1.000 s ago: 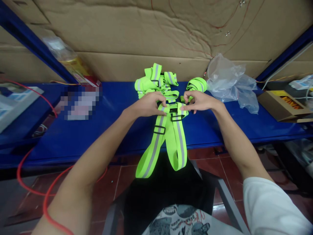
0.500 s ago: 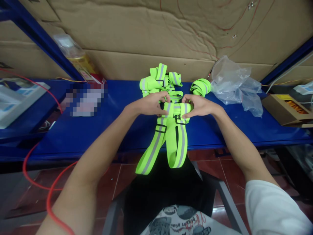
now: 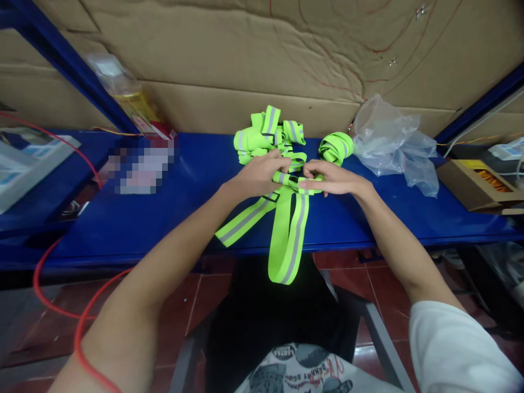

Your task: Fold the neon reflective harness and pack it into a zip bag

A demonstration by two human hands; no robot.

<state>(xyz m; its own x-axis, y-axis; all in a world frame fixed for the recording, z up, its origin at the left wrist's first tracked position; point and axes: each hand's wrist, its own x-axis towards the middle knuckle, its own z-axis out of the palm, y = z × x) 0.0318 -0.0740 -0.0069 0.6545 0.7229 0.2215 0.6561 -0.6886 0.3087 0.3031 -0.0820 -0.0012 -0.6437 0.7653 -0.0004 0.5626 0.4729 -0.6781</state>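
The left hand (image 3: 262, 174) and right hand (image 3: 332, 179) both pinch the top of a neon-green reflective strap (image 3: 291, 232) lying on the blue bench (image 3: 164, 218), its loops hanging over the front edge and its black buckle mostly hidden under the fingers.

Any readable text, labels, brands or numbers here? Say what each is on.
Nothing reads cleanly.
Printed cloth on the lap: lettering upside down, too small to read.
Bottle label: blurred.
Pixelated patch on the blue table: masked.
Green straps: no print visible.

Packing workshop — blue steel shelving (image 3: 61, 57), cardboard backing (image 3: 229, 54), plastic bags (image 3: 393, 144).
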